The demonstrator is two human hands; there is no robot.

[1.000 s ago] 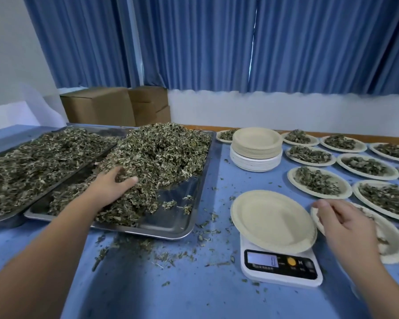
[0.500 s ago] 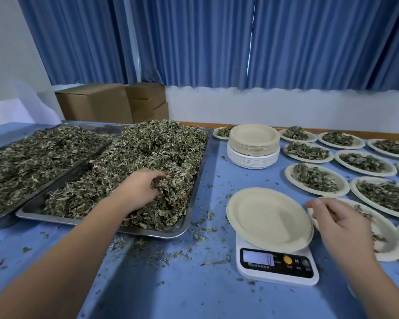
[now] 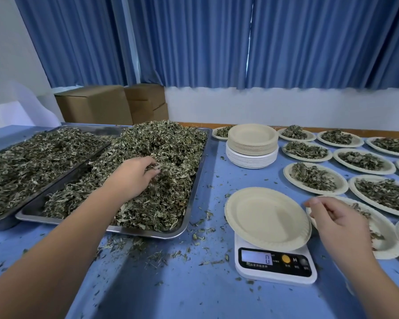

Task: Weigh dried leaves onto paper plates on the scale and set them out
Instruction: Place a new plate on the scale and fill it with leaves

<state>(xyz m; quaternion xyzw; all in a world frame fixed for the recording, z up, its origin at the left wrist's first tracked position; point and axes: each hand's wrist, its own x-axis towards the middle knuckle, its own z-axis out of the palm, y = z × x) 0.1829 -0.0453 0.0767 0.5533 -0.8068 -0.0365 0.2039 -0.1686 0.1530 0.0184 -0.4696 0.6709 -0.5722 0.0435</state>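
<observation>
Dried green leaves (image 3: 166,146) fill a silver metal tray (image 3: 197,180), where the left hand (image 3: 134,178) curls its fingers round a handful, while the right hand (image 3: 334,219) hangs loosely curled, empty, beside a beige paper plate (image 3: 265,217) on a white scale (image 3: 274,271).

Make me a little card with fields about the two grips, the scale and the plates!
scale: reads 0, empty plate on top
left grip: hand grips dried leaves in the right tray
right grip: hand loosely curled beside the empty plate, nothing visible in it
plate stack: behind the scale
filled plates: set out at right
</observation>
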